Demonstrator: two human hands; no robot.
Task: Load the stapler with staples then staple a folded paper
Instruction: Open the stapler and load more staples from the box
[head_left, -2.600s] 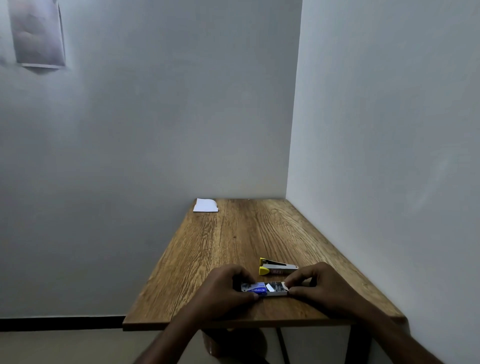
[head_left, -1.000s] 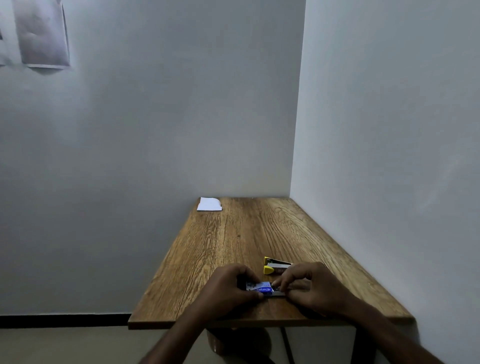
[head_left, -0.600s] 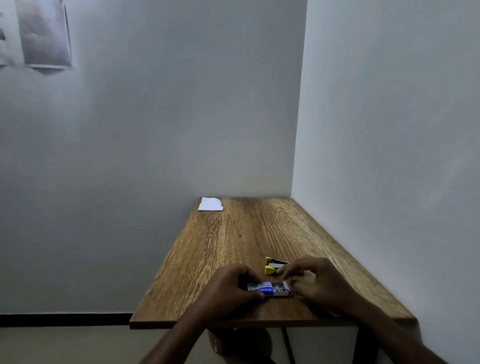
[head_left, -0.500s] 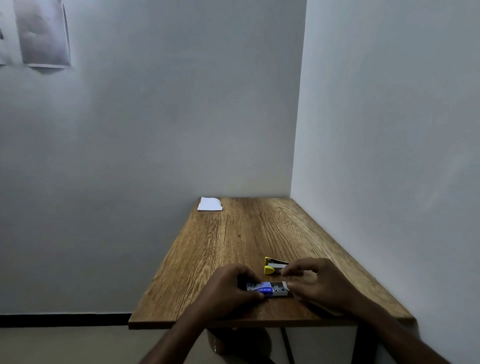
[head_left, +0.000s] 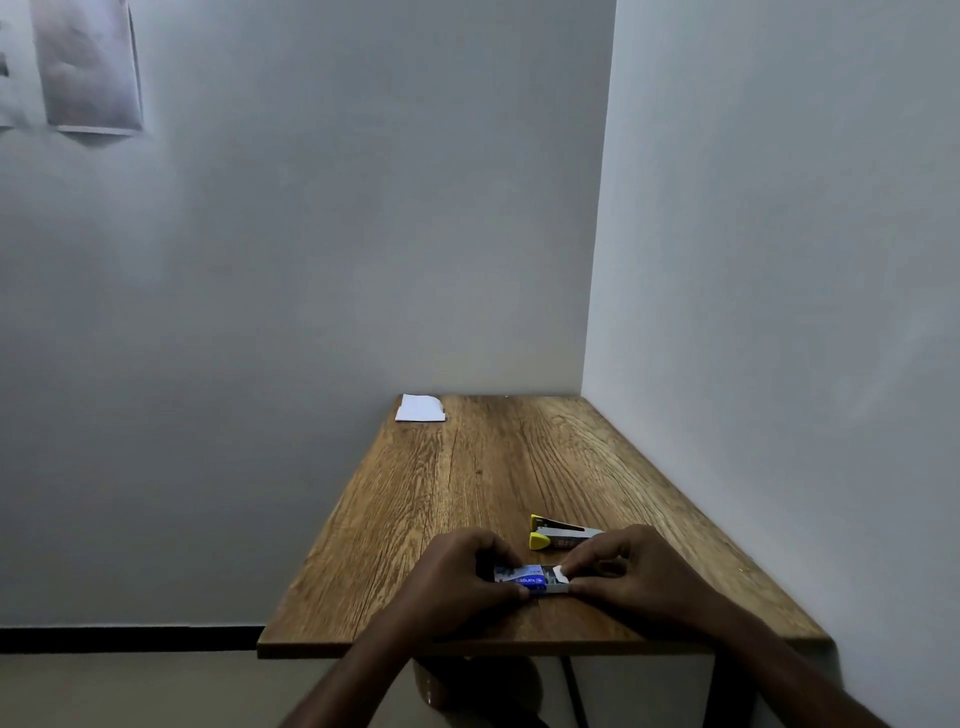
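Right hand (head_left: 631, 569) is pinching the staple box (head_left: 530, 580) tray end again, having returned from the stapler (head_left: 563, 538); left hand (head_left: 462, 577) is gripping the sleeve near the desk (head_left: 493, 467) edge. Loading is pending.

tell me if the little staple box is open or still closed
Open. The staple box has its inner tray slid out to the right, past the blue sleeve; the left hand grips the sleeve, and the right hand pinches the tray end.

Your left hand (head_left: 457, 582) and right hand (head_left: 623, 577) pinch the small blue-and-white cardboard staple box (head_left: 527, 579); the yellow-tipped grey metal stapler (head_left: 558, 538) lies just behind.
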